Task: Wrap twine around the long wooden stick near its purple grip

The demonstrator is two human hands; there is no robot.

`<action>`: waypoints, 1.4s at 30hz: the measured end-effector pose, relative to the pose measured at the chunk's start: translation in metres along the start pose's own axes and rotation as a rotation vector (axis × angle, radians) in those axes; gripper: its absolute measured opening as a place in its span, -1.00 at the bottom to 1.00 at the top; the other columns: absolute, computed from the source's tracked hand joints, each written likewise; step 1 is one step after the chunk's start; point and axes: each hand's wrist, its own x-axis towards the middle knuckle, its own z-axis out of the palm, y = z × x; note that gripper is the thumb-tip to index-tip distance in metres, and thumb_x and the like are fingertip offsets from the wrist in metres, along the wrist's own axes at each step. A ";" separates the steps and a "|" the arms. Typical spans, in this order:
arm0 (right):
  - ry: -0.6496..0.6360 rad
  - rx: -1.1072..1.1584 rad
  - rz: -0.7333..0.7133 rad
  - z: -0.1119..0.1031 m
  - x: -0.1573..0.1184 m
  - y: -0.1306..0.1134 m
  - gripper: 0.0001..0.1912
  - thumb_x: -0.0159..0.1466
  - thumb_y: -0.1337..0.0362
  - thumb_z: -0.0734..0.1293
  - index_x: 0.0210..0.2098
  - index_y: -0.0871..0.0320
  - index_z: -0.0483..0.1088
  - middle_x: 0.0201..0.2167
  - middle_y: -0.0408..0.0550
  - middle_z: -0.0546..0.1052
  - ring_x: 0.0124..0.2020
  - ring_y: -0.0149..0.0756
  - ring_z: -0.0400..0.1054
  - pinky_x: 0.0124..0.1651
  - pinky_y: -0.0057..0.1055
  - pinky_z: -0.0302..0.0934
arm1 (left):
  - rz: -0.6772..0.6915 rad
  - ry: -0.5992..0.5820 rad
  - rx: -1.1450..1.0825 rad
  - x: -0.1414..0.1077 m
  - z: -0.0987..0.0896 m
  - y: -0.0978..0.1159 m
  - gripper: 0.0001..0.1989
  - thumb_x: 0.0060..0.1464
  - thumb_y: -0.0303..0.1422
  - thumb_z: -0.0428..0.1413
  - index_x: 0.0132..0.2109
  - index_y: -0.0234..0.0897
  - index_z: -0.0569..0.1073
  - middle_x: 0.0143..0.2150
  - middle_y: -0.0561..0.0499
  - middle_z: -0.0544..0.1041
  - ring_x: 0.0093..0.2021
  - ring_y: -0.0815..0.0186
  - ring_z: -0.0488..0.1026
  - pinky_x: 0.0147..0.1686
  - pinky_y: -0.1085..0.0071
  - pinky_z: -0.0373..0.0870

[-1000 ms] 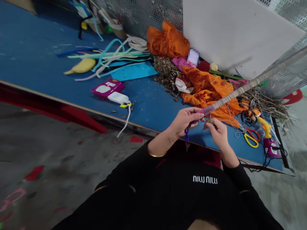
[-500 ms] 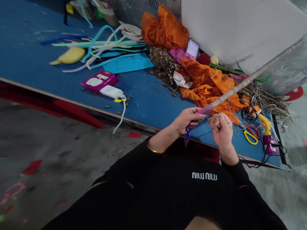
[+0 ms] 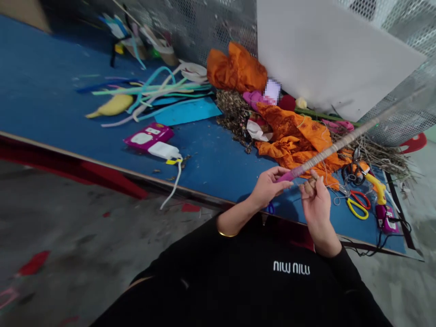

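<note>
A long stick [image 3: 335, 146] wound with pale tan wrapping slants up to the right above the table. My left hand [image 3: 271, 187] grips its purple lower end between thumb and fingers. Just right of that end, my right hand [image 3: 316, 196] holds a small tan bundle [image 3: 309, 186] that looks like wound twine; its fingers partly hide it. A fine thread seems to run between the hands. Under the stick lies crumpled orange cloth [image 3: 289, 131]. Scissors [image 3: 357, 209] with red and yellow handles lie right of my right hand.
The blue table [image 3: 204, 159] carries a purple-and-white power strip [image 3: 150, 136], foam strips [image 3: 153, 91], a yellow banana-shaped thing [image 3: 114, 106] and dried plant matter [image 3: 231, 109]. To the right are a yellow-handled tool [image 3: 376, 188] and dry twigs [image 3: 384, 147]. A white board [image 3: 327, 54] leans behind.
The view has tilted up, so the table sits lower in it. My right hand has turned from a closed fist to a looser hold, showing more of its palm. My left hand keeps the stick's end.
</note>
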 end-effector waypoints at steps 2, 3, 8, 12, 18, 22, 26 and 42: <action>0.006 -0.035 0.045 -0.001 0.007 0.004 -0.47 -0.01 -0.05 0.64 -0.45 0.12 0.31 -0.63 -0.42 0.08 -0.60 -0.58 -0.07 -0.42 -0.52 0.13 | 0.186 0.019 0.163 -0.001 0.000 -0.009 -0.59 -0.16 -0.25 0.42 -0.17 -0.34 0.52 -0.34 0.02 0.62 -0.42 0.38 0.50 -0.35 0.47 0.43; 0.008 -0.068 0.046 -0.002 0.008 0.007 -0.44 -0.04 -0.03 0.65 -0.48 0.11 0.25 -0.62 -0.40 0.11 -0.59 -0.58 -0.04 -0.44 -0.52 0.10 | 0.262 0.024 0.239 -0.002 0.000 -0.013 -0.61 -0.11 -0.25 0.39 -0.15 -0.33 0.53 -0.27 -0.03 0.65 -0.30 0.30 0.57 -0.22 0.41 0.50; 0.086 -0.213 -0.037 -0.003 0.010 0.019 -0.51 -0.09 0.05 0.64 -0.35 0.16 0.41 -0.59 -0.37 0.24 -0.57 -0.58 -0.01 -0.48 -0.51 -0.07 | 0.418 0.007 0.591 -0.008 -0.001 -0.025 -0.69 0.10 -0.28 0.24 -0.02 -0.29 0.56 -0.07 -0.12 0.69 -0.07 0.14 0.64 -0.03 0.28 0.50; 0.138 -0.220 -0.076 -0.010 0.013 0.020 -0.50 -0.10 0.07 0.63 -0.28 0.18 0.47 -0.60 -0.37 0.25 -0.57 -0.58 -0.03 -0.49 -0.49 -0.14 | 0.368 -0.047 0.698 -0.005 0.001 -0.022 -0.60 0.05 -0.31 0.30 0.06 -0.26 0.56 -0.01 -0.11 0.69 -0.04 0.11 0.63 0.02 0.27 0.50; 0.138 -0.222 -0.122 -0.018 0.016 0.012 -0.52 -0.08 0.13 0.63 -0.24 0.20 0.51 -0.53 -0.28 0.42 -0.55 -0.58 0.06 -0.46 -0.50 -0.09 | 0.263 -0.178 0.655 0.003 -0.001 -0.017 -0.62 0.07 -0.21 0.33 0.00 -0.28 0.64 -0.10 -0.04 0.71 -0.10 0.16 0.62 -0.03 0.35 0.46; 0.135 -0.248 -0.117 -0.019 0.015 0.010 -0.56 -0.10 0.14 0.62 -0.28 0.22 0.54 -0.57 -0.29 0.39 -0.57 -0.59 0.01 -0.48 -0.48 -0.14 | 0.126 -0.220 0.584 0.004 -0.006 -0.022 -0.64 0.18 -0.17 0.24 -0.04 -0.36 0.67 -0.30 0.00 0.68 -0.30 0.25 0.57 -0.20 0.41 0.44; 0.137 -0.228 -0.079 -0.021 0.017 0.014 -0.52 -0.12 0.14 0.63 -0.26 0.23 0.55 -0.58 -0.29 0.39 -0.57 -0.59 0.03 -0.48 -0.48 -0.14 | 0.214 -0.169 0.599 0.004 -0.009 -0.025 -0.69 0.14 -0.22 0.31 -0.03 -0.31 0.69 -0.11 -0.05 0.73 -0.11 0.17 0.63 -0.01 0.36 0.48; 0.092 -0.255 -0.188 -0.003 0.017 -0.023 -0.66 -0.07 0.18 0.58 -0.34 0.15 0.51 -0.62 -0.37 0.22 -0.59 -0.59 -0.06 -0.47 -0.45 -0.10 | 0.106 -0.098 0.496 -0.022 -0.019 -0.014 -0.53 0.07 -0.14 0.33 0.05 -0.36 0.68 -0.20 -0.06 0.71 -0.32 0.27 0.60 -0.18 0.38 0.56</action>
